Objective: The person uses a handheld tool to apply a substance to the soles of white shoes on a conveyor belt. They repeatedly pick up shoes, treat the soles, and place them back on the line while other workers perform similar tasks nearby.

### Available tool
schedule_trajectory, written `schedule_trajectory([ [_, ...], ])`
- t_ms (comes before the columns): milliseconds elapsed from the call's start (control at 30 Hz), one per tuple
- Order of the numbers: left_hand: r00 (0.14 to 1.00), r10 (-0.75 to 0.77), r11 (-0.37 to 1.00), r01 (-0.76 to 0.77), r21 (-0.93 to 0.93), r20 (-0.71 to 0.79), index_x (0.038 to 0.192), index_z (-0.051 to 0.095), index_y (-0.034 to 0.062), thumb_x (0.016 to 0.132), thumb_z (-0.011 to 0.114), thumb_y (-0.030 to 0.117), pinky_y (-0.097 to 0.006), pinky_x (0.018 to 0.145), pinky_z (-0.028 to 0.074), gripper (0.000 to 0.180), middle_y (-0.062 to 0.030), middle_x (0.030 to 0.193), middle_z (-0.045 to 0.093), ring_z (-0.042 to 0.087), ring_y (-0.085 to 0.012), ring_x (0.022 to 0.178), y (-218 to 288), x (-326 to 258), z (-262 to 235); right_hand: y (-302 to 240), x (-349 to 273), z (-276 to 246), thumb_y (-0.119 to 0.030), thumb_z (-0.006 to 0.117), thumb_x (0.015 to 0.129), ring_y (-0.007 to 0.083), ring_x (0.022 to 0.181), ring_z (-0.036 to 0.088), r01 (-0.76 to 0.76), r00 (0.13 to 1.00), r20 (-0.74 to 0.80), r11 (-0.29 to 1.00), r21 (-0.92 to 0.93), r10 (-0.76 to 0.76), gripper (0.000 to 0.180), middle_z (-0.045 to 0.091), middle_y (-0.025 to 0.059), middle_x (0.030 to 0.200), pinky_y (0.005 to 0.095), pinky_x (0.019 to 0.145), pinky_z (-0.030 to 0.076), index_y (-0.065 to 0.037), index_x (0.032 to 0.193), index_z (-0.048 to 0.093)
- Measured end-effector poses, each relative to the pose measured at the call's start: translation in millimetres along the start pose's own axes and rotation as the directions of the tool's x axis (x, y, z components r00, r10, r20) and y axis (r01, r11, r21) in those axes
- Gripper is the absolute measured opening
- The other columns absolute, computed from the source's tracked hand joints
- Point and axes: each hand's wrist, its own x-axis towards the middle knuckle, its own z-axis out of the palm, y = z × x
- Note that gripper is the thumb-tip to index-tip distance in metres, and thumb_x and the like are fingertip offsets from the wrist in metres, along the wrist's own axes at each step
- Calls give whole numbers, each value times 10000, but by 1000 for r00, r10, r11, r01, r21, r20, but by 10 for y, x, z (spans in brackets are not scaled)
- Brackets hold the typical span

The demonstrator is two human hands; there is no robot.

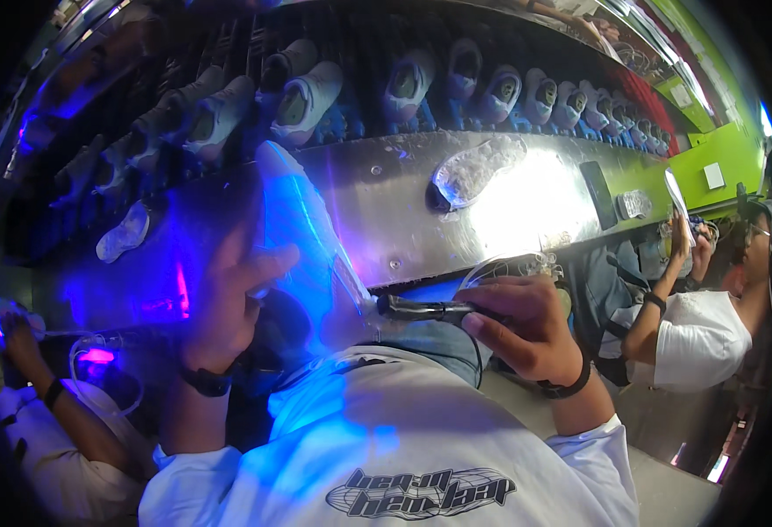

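A pale sneaker, lit bright blue, is tilted in front of my body with its toe pointing away. My left hand is closed on its left side, the thumb resting against it; the other fingers are partly hidden in shadow. From the right, my right hand grips a slim black-handled tool, perhaps a brush. The tool's tip reaches the near end of the shoe and seems to touch it; the tip's kind is too small to tell.
Beyond the shoe runs a metal ledge bearing a pale sole and another sole farther left. Behind it stands a row of white shoes. Co-workers sit at my right and left.
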Motion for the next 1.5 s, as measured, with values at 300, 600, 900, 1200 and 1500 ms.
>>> schedule_trajectory([
  [300, 999, 34, 996, -32, 81, -24, 1500, 522, 11, 995, 621, 228, -356, 888, 569, 558, -131, 1315, 668, 694, -247, 1063, -92, 33, -41, -208, 205, -105, -106, 766, 879, 303, 574, 652, 101, 984, -114, 958, -268, -135, 184, 669, 158, 732, 374, 532, 483, 24, 1009, 758],
  [600, 996, -10, 990, -1, 138, 83, 1454, 534, -9, 1086, 532, 465, -367, 744, 623, 600, -182, 1327, 669, 739, -338, 998, -193, -69, -30, -268, 492, -240, -115, 804, 829, 300, 594, 673, 247, 953, -64, 880, -405, -296, 220, 693, 152, 741, 365, 536, 509, 30, 990, 764],
  [900, 745, -446, 501, 667, -552, 495, 1479, 494, 22, 1058, 535, 462, -357, 662, 620, 610, -238, 1214, 650, 705, -342, 989, -445, -21, -400, -71, 684, -229, -131, 793, 845, 311, 633, 664, 309, 927, -101, 887, -345, -362, 217, 686, 157, 751, 383, 573, 501, 35, 984, 779],
  [1200, 761, -319, 369, 649, -665, 565, 1273, 543, -56, 1068, 513, 309, -345, 585, 570, 420, -224, 1032, 571, 671, -345, 798, -474, -101, -84, 370, 662, 72, -147, 787, 893, 272, 638, 659, 354, 896, -243, 928, -113, -372, 238, 687, 159, 758, 364, 585, 483, 55, 1018, 776],
  [1500, 725, -308, 310, 688, -656, 616, 1247, 462, -102, 1070, 519, 329, -355, 584, 557, 469, -197, 950, 531, 662, -307, 706, -457, -141, -43, 658, 519, 333, -150, 780, 895, 252, 642, 643, 298, 904, -294, 950, -90, -312, 240, 673, 156, 743, 359, 588, 467, 58, 1013, 771],
])
